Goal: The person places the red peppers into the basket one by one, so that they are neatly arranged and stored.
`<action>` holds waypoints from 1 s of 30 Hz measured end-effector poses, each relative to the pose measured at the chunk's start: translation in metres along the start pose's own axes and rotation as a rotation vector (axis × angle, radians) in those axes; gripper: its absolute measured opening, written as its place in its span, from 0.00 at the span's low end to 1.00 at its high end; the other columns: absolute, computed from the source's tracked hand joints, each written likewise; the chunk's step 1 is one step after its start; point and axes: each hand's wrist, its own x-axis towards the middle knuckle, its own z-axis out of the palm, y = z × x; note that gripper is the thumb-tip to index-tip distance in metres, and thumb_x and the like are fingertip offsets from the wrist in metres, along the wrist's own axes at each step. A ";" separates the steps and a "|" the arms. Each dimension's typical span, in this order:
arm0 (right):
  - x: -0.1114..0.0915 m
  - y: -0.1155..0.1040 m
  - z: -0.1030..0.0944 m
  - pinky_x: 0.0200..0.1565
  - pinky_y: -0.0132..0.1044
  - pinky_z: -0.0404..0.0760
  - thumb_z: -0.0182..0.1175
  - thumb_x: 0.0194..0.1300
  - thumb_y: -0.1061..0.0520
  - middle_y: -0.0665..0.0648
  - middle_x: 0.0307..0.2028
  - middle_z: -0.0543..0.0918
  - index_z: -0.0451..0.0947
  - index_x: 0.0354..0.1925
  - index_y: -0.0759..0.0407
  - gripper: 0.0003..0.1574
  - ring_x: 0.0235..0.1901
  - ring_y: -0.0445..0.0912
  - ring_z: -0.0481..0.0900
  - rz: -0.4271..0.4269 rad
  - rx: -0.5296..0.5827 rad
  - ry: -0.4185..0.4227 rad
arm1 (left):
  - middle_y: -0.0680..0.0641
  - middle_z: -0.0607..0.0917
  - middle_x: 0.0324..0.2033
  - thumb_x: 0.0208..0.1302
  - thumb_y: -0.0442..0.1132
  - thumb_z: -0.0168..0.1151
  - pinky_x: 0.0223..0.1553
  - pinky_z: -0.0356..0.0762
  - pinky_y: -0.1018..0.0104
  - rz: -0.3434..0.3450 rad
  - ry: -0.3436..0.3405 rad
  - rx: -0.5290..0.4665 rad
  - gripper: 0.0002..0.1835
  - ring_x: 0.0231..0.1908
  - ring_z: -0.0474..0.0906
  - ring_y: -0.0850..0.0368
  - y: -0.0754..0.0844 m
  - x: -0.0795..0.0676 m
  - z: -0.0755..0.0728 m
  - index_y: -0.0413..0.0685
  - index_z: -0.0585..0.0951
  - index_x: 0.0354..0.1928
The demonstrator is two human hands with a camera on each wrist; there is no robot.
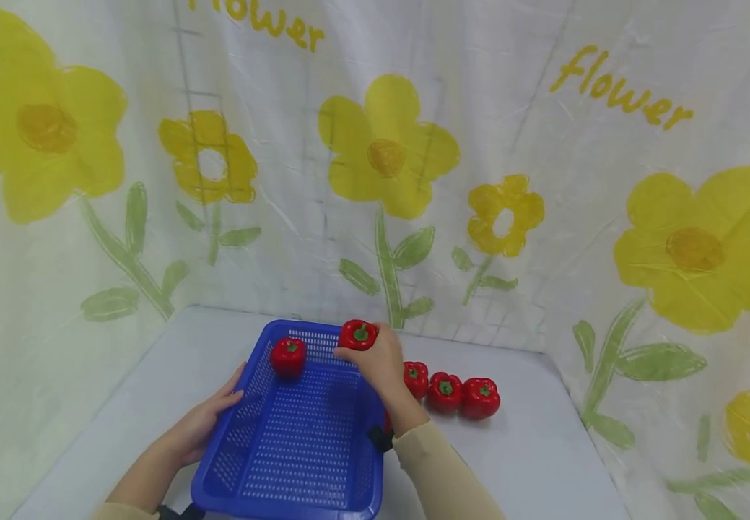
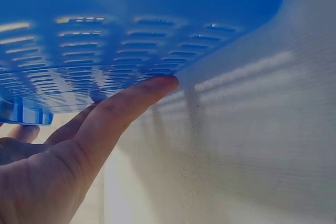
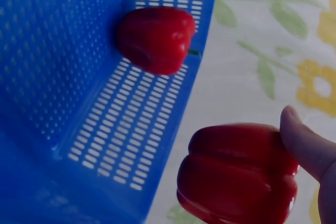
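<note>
My right hand [image 1: 382, 361] grips a red bell pepper [image 1: 356, 334] over the far right corner of a blue plastic basket [image 1: 375, 491]. In the right wrist view, the thumb lies along one side of this held pepper [image 3: 236, 171]. Another red bell pepper [image 1: 287, 357] sits inside the basket in its far left corner. My left hand [image 1: 202, 422] is at the basket's left side. Its fingers [image 2: 128, 103] extend straight against the slotted outer wall in the left wrist view.
To the right of the basket, several red bell peppers [image 1: 445, 391] stand in a row on the white table [image 1: 530, 448], some partly hidden by the right arm. A white curtain [image 1: 284, 245] painted with yellow flowers hangs behind the table.
</note>
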 end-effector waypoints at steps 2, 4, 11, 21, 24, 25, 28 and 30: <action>0.004 -0.001 0.005 0.53 0.54 0.84 0.81 0.46 0.42 0.62 0.57 0.81 0.69 0.65 0.61 0.55 0.55 0.57 0.80 -0.009 -0.015 -0.005 | 0.35 0.22 0.77 0.83 0.52 0.28 0.65 0.66 0.30 -0.003 0.003 -0.008 0.34 0.74 0.41 0.21 0.001 -0.001 0.000 0.76 0.22 0.75; 0.009 -0.001 0.010 0.53 0.54 0.84 0.82 0.45 0.42 0.63 0.56 0.81 0.69 0.64 0.63 0.55 0.55 0.58 0.80 -0.015 -0.021 -0.012 | 0.35 0.22 0.77 0.83 0.52 0.28 0.64 0.66 0.30 -0.007 0.007 -0.010 0.34 0.75 0.42 0.21 0.001 -0.001 0.000 0.76 0.22 0.76; 0.018 0.000 0.027 0.51 0.51 0.85 0.82 0.44 0.41 0.63 0.52 0.82 0.71 0.62 0.65 0.54 0.51 0.57 0.81 -0.027 -0.049 -0.026 | 0.35 0.23 0.77 0.83 0.52 0.28 0.64 0.66 0.29 -0.010 0.008 -0.013 0.34 0.75 0.41 0.21 -0.001 0.000 0.000 0.77 0.22 0.76; 0.025 -0.002 0.051 0.53 0.51 0.84 0.86 0.38 0.44 0.63 0.48 0.82 0.72 0.57 0.67 0.54 0.50 0.57 0.80 -0.016 -0.095 -0.066 | 0.35 0.23 0.77 0.83 0.52 0.27 0.64 0.67 0.29 -0.002 0.006 0.002 0.33 0.74 0.41 0.20 -0.001 -0.002 -0.002 0.76 0.23 0.76; 0.025 -0.003 0.058 0.54 0.51 0.83 0.86 0.38 0.45 0.64 0.49 0.81 0.70 0.57 0.67 0.54 0.51 0.58 0.80 0.015 -0.111 -0.074 | 0.35 0.23 0.77 0.83 0.52 0.28 0.64 0.67 0.30 -0.005 0.008 -0.010 0.33 0.75 0.42 0.21 -0.002 -0.002 -0.002 0.77 0.23 0.76; 0.024 -0.003 0.060 0.55 0.52 0.83 0.86 0.39 0.45 0.65 0.49 0.80 0.70 0.57 0.66 0.54 0.52 0.58 0.80 0.027 -0.118 -0.074 | 0.35 0.23 0.77 0.83 0.52 0.28 0.64 0.67 0.30 -0.005 0.007 -0.014 0.33 0.75 0.42 0.22 -0.002 -0.001 -0.002 0.77 0.23 0.76; 0.024 -0.003 0.065 0.59 0.54 0.80 0.85 0.39 0.46 0.67 0.53 0.79 0.67 0.61 0.66 0.58 0.56 0.61 0.78 0.060 -0.135 -0.071 | 0.36 0.23 0.77 0.83 0.52 0.28 0.64 0.67 0.30 -0.007 0.004 -0.025 0.33 0.75 0.42 0.22 -0.002 -0.001 -0.001 0.77 0.23 0.76; 0.024 -0.002 0.068 0.61 0.55 0.78 0.85 0.40 0.46 0.69 0.56 0.77 0.65 0.64 0.67 0.61 0.59 0.62 0.76 0.077 -0.140 -0.073 | 0.35 0.23 0.77 0.83 0.52 0.28 0.64 0.66 0.30 -0.004 0.004 -0.024 0.34 0.75 0.42 0.22 -0.001 -0.001 0.000 0.77 0.23 0.76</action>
